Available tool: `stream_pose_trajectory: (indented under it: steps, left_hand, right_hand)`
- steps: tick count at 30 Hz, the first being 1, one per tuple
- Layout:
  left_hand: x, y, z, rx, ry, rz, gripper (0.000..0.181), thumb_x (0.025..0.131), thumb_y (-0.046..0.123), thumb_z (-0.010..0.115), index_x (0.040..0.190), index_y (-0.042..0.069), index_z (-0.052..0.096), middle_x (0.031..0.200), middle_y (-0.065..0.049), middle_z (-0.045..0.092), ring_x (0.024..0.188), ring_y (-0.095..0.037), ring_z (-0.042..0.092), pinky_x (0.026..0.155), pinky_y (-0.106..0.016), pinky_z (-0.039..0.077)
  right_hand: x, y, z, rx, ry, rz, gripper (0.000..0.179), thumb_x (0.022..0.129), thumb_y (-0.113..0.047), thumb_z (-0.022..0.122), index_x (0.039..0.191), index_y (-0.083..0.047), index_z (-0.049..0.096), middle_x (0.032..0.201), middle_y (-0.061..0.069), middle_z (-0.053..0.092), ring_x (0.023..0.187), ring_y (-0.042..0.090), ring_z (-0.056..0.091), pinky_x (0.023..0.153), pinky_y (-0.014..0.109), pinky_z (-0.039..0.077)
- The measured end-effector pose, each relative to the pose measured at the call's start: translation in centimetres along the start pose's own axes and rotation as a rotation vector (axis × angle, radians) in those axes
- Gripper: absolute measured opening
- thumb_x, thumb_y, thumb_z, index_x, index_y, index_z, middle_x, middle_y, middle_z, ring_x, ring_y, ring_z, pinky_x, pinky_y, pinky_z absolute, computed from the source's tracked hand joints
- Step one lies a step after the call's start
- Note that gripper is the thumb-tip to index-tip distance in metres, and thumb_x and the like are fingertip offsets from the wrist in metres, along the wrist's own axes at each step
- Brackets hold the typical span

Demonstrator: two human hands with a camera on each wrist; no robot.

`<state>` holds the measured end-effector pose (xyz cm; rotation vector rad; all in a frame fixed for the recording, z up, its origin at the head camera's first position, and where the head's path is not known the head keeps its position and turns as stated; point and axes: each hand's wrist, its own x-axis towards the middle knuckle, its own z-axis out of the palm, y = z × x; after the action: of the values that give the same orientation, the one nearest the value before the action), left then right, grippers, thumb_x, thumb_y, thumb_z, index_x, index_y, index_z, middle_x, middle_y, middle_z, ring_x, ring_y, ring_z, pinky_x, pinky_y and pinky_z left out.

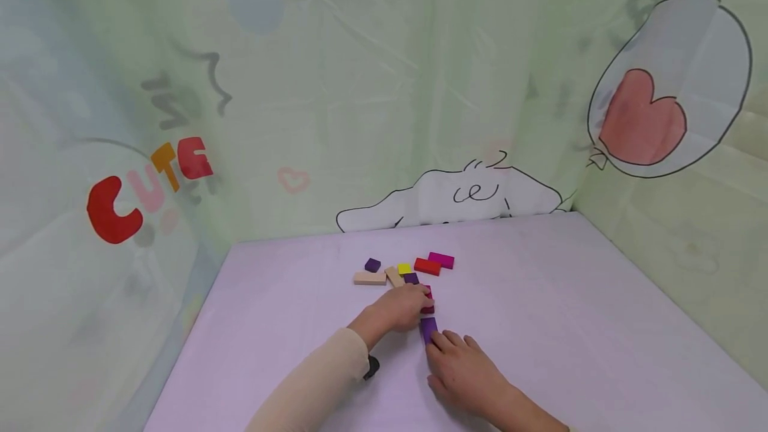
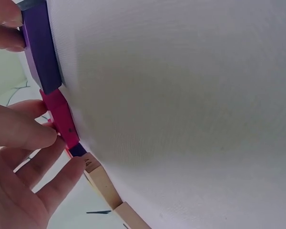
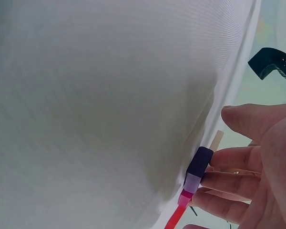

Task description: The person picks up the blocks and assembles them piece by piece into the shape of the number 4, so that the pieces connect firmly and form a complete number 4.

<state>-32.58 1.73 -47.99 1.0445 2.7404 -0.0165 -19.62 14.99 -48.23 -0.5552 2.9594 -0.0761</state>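
Observation:
My left hand (image 1: 397, 307) reaches over a magenta block (image 2: 62, 119). In the left wrist view its thumb and a finger pinch that block while the other fingers spread loosely. Nearer to me, a purple block (image 1: 429, 328) stands in line with the magenta one. Fairly straight fingers of my right hand (image 1: 467, 373) touch its side and near end, and the right thumb stays apart from it in the right wrist view. Just past the left hand lie a dark purple block (image 1: 411, 278), a yellow block (image 1: 405, 269) and a slanted plain wooden block (image 1: 394, 277).
Farther back, a red block (image 1: 428, 267) lies against another magenta block (image 1: 442, 260). To the left are a lying wooden block (image 1: 369, 279) and a small dark purple block (image 1: 373, 265). A pale cloth covers the table (image 1: 540, 312); printed curtains (image 1: 384, 105) enclose it.

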Motion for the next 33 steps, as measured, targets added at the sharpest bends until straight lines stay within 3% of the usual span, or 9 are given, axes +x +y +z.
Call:
stream_pose_trajectory:
  steps: [11,18,25,33]
  left_hand:
    - [0.16,0.03,-0.12,-0.041,0.009,-0.016,0.045,0.095,0.018,0.075,0.138,0.031,0.068,0.127,0.004,0.065,0.113,-0.010,0.059,0.099,-0.024,0.054]
    - [0.16,0.11,-0.07,-0.062,0.015,-0.023,0.040,0.098,0.017,0.070,0.136,0.029,0.070,0.126,0.004,0.065,0.110,-0.010,0.058,0.099,-0.024,0.054]
    - [0.10,0.17,-0.24,-0.051,0.007,-0.006,0.035,0.096,0.018,0.074,0.130,0.027,0.074,0.116,0.004,0.067,0.102,-0.009,0.058,0.092,-0.021,0.054]
    - [0.11,0.15,-0.14,-0.033,0.025,0.027,0.033,0.096,0.018,0.074,0.128,0.027,0.075,0.115,0.005,0.067,0.101,-0.008,0.057,0.092,-0.020,0.053]
  right_hand:
    - [-0.02,0.13,0.08,0.002,0.013,-0.010,0.057,0.090,-0.043,0.078,0.132,-0.007,0.066,0.138,0.012,0.064,0.133,0.036,0.056,0.107,0.065,0.047]
    - [-0.15,0.20,0.10,0.000,0.034,-0.030,0.055,0.090,-0.042,0.078,0.130,-0.007,0.067,0.134,0.011,0.066,0.130,0.035,0.057,0.105,0.064,0.048]
    - [-0.11,0.26,0.20,-0.006,0.033,-0.036,0.054,0.090,-0.043,0.078,0.129,-0.007,0.067,0.133,0.011,0.066,0.128,0.035,0.058,0.105,0.063,0.049]
    - [-0.16,0.25,0.04,0.007,0.039,-0.034,0.055,0.089,-0.042,0.079,0.129,-0.007,0.067,0.131,0.011,0.066,0.126,0.034,0.058,0.105,0.062,0.049]
